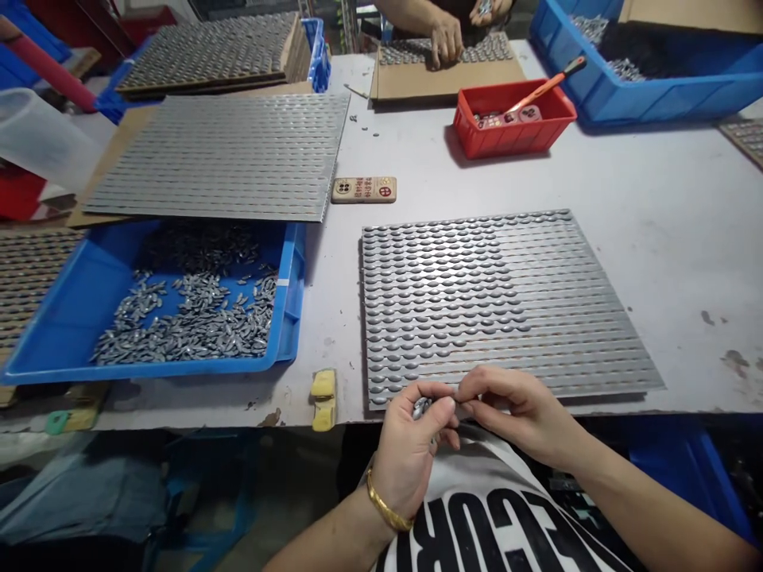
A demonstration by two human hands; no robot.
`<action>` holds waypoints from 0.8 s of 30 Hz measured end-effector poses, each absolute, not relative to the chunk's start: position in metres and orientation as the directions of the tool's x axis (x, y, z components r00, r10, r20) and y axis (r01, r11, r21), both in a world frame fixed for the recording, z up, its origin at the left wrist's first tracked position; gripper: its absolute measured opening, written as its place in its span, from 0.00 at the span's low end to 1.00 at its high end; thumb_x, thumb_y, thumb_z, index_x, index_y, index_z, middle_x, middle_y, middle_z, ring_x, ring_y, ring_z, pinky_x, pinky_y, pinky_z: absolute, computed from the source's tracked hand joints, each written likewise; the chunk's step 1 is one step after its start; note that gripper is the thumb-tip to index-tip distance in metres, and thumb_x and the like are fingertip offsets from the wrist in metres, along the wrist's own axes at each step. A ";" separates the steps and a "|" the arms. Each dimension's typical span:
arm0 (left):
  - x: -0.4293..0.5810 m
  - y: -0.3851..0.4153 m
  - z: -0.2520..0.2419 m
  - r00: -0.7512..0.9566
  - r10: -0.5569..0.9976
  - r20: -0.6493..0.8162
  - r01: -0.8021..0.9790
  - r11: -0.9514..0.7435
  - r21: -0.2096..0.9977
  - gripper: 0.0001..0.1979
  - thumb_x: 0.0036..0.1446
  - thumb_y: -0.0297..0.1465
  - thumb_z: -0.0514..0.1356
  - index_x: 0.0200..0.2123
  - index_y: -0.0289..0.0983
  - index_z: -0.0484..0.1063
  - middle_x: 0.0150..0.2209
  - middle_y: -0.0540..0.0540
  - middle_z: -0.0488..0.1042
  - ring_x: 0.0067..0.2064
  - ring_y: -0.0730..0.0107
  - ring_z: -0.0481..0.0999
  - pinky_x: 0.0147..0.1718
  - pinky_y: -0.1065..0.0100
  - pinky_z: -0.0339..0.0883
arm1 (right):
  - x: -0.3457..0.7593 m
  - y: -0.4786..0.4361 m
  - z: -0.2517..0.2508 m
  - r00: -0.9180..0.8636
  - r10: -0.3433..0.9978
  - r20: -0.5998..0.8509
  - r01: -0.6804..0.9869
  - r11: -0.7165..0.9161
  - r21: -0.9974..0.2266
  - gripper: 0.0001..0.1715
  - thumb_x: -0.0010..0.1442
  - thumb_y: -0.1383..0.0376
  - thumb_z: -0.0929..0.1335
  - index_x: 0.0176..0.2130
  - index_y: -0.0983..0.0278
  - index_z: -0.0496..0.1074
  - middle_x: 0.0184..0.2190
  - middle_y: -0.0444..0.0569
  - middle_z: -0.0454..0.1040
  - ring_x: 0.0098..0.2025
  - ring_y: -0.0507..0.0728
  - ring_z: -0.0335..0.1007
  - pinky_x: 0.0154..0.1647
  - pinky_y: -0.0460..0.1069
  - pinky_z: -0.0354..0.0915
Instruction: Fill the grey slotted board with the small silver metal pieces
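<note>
My left hand, with a gold bangle at the wrist, is closed around a small clump of grey metal pieces. My right hand reaches across so its fingertips meet the left hand's fingers. Anything between those fingertips is hidden. Both hands are just above the near edge of a ribbed metal sheet. Oval grey metal pieces sit in rows over most of the sheet, and its right part shows bare ridges.
A blue bin of loose grey pieces stands at the left, beyond it a ribbed sheet. A co-worker's hand works on a filled sheet at the far side. A red tray holds an orange-handled tool. A yellow object lies on the table edge.
</note>
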State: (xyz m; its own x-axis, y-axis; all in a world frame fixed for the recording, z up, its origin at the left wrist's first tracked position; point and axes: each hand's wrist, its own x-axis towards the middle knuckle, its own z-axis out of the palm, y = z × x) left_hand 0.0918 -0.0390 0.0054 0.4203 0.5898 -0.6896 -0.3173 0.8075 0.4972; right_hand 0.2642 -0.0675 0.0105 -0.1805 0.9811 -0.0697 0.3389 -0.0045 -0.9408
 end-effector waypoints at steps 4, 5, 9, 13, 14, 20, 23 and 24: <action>0.092 -0.037 0.010 0.372 0.585 -0.721 -0.427 0.797 0.427 0.16 0.58 0.34 0.58 0.47 0.33 0.70 0.39 0.39 0.76 0.36 0.64 0.77 0.29 0.68 0.70 | 0.281 -0.066 -0.012 -0.063 0.983 0.173 0.569 0.178 -0.803 0.10 0.63 0.71 0.63 0.43 0.61 0.71 0.37 0.50 0.74 0.39 0.55 0.71 0.37 0.49 0.69; 0.092 -0.038 0.011 0.363 0.579 -0.730 -0.438 0.798 0.415 0.17 0.58 0.34 0.57 0.49 0.33 0.69 0.41 0.37 0.76 0.37 0.61 0.78 0.32 0.66 0.71 | 0.284 -0.064 -0.020 -0.064 0.972 0.225 0.647 0.213 -0.733 0.12 0.63 0.71 0.63 0.44 0.61 0.71 0.38 0.50 0.74 0.40 0.55 0.71 0.38 0.50 0.69; 0.096 -0.042 0.011 0.407 0.507 -0.760 -0.379 0.850 0.365 0.12 0.58 0.32 0.57 0.44 0.33 0.66 0.40 0.36 0.77 0.37 0.59 0.79 0.36 0.63 0.72 | 0.292 -0.057 -0.042 -0.193 0.938 0.287 0.819 0.315 -0.479 0.15 0.63 0.73 0.61 0.46 0.61 0.71 0.40 0.52 0.73 0.41 0.57 0.70 0.40 0.51 0.69; 0.099 -0.044 0.012 0.430 0.490 -0.759 -0.359 0.863 0.354 0.09 0.58 0.35 0.59 0.36 0.34 0.66 0.39 0.36 0.78 0.36 0.62 0.79 0.37 0.65 0.72 | 0.291 -0.051 -0.045 -0.273 0.927 0.257 0.850 0.358 -0.388 0.16 0.63 0.73 0.60 0.46 0.63 0.71 0.41 0.54 0.73 0.42 0.58 0.69 0.40 0.52 0.69; 0.099 -0.043 0.012 0.437 0.485 -0.758 -0.355 0.867 0.349 0.10 0.58 0.36 0.60 0.35 0.34 0.66 0.39 0.36 0.78 0.36 0.62 0.79 0.37 0.65 0.72 | 0.290 -0.050 -0.045 -0.279 0.928 0.248 0.850 0.359 -0.386 0.16 0.62 0.73 0.60 0.46 0.63 0.72 0.41 0.54 0.73 0.42 0.58 0.69 0.41 0.52 0.69; 0.096 -0.041 0.012 0.442 0.486 -0.754 -0.423 0.854 0.303 0.17 0.58 0.38 0.59 0.43 0.29 0.72 0.45 0.32 0.76 0.43 0.55 0.78 0.47 0.57 0.70 | 0.290 -0.051 -0.039 -0.242 0.940 0.240 0.850 0.325 -0.415 0.16 0.61 0.73 0.61 0.46 0.62 0.71 0.40 0.54 0.72 0.41 0.59 0.69 0.38 0.52 0.69; 0.096 -0.042 0.008 0.462 0.477 -0.748 -0.467 0.847 0.252 0.21 0.59 0.40 0.57 0.46 0.28 0.72 0.47 0.31 0.75 0.47 0.54 0.77 0.50 0.55 0.68 | 0.284 -0.055 -0.024 -0.210 0.940 0.268 0.777 0.327 -0.539 0.16 0.62 0.70 0.63 0.49 0.60 0.70 0.42 0.53 0.72 0.42 0.57 0.69 0.38 0.51 0.69; 0.097 -0.043 0.007 0.470 0.481 -0.740 -0.485 0.841 0.239 0.21 0.59 0.41 0.56 0.46 0.29 0.73 0.48 0.32 0.75 0.48 0.54 0.76 0.50 0.55 0.68 | 0.281 -0.056 -0.018 -0.230 0.938 0.258 0.738 0.341 -0.582 0.17 0.62 0.69 0.63 0.50 0.59 0.69 0.42 0.53 0.72 0.42 0.57 0.69 0.39 0.51 0.69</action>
